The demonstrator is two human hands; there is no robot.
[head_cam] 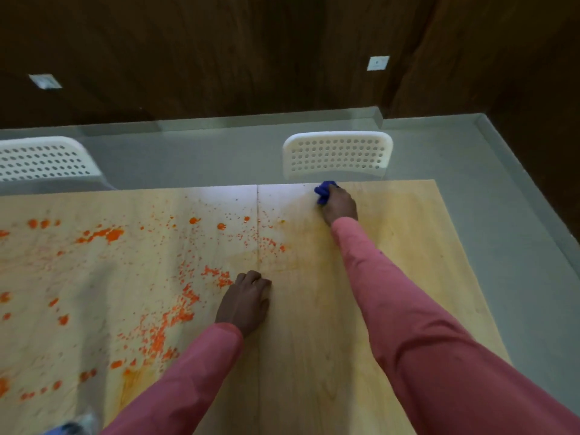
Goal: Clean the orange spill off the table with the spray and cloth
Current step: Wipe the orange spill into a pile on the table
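Roughly half judged done: the desk [361,309] from the centre seam toward 3 o'clock is wiped, faint orange haze left; the orange spill [157,324] toward 9 o'clock is untouched. Dark wood walls and grey floor are seen, with two white chairs [339,155] at 12 o'clock. The cloth [324,191] is gripped by the right hand [340,205] at the far edge. The left hand [246,304] is rested on the desk, fingers slightly curled. A spray, possibly, is blurred at 7 o'clock.

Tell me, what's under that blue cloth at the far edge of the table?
The blue cloth, gripped by the right hand, presses on the wooden table. Nearby wood looks wiped, with faint orange smears. Whatever lies directly beneath the cloth is hidden.
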